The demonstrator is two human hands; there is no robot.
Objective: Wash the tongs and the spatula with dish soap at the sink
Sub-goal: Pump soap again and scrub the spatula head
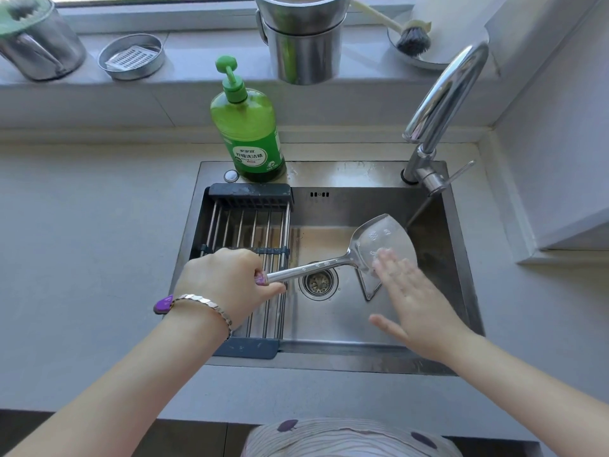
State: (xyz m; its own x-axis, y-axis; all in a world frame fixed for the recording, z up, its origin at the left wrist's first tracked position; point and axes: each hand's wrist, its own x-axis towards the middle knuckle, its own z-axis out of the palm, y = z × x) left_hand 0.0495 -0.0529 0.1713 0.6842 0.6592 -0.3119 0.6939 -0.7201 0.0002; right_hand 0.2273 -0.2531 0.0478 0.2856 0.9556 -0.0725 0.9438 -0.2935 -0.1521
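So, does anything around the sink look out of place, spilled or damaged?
Nothing serious. The sink's back ledge shows whitish stains between the soap bottle and the faucet. The left hand grips the spatula; the right hand lies flat on its blade.

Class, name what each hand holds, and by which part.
The left hand grips the spatula by its handle end; the right hand holds nothing, flat fingers on the blade.

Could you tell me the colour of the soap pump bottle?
The plastic pump bottle is green; head view.
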